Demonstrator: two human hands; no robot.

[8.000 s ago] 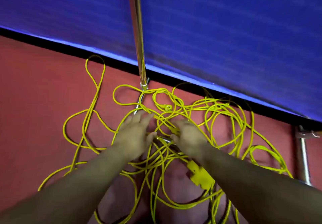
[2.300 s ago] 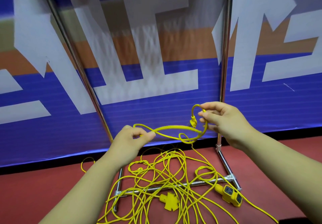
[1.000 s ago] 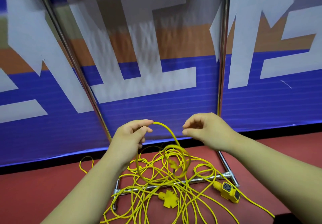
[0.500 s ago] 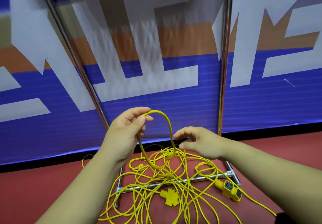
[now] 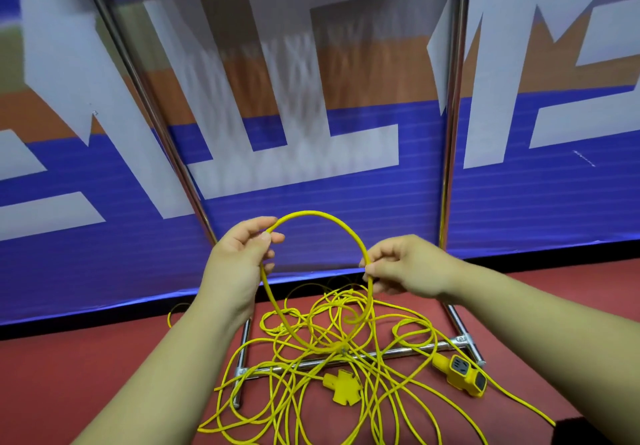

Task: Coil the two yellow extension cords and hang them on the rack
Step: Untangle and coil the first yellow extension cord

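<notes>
A yellow cord loop (image 5: 325, 218) arches between my two hands at chest height. My left hand (image 5: 239, 261) pinches the loop's left end between thumb and fingers. My right hand (image 5: 401, 268) pinches the cord on the right, where it drops to the floor. Below lies a tangled heap of yellow extension cords (image 5: 329, 368) on the red floor, draped over the rack's base bar (image 5: 394, 353). A cross-shaped yellow socket (image 5: 341, 382) and a yellow socket block (image 5: 462, 373) lie in the heap.
The metal rack's two uprights, the left pole (image 5: 152, 109) and the right pole (image 5: 453, 105), rise in front of a blue, orange and white banner wall (image 5: 311, 174). A rack foot (image 5: 240, 368) runs toward me at the left.
My right hand has risen and taken the cord in a pinch, widening the loop. My left hand has kept its hold and lifted slightly.
</notes>
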